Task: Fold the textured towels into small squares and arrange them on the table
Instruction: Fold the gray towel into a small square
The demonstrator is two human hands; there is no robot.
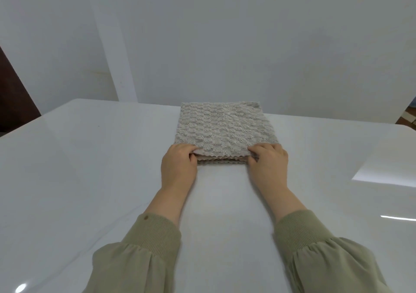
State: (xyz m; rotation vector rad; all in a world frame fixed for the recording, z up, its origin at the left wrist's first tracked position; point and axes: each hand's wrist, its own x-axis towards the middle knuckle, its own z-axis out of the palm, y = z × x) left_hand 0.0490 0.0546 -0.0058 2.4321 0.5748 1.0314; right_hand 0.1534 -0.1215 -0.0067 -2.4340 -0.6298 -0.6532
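Note:
A beige textured towel (pixel 225 128) lies folded in layers on the glossy white table (pixel 90 169), its long side running away from me. My left hand (pixel 179 165) pinches the near left corner of its top layer. At the near right corner, my right hand (pixel 269 163) pinches the same layer. The near edge is lifted slightly, showing the layers beneath.
A white wall rises behind the table's far edge. A dark brown panel (pixel 13 94) stands at the far left. My green sleeves (pixel 144 254) lie over the near part of the table.

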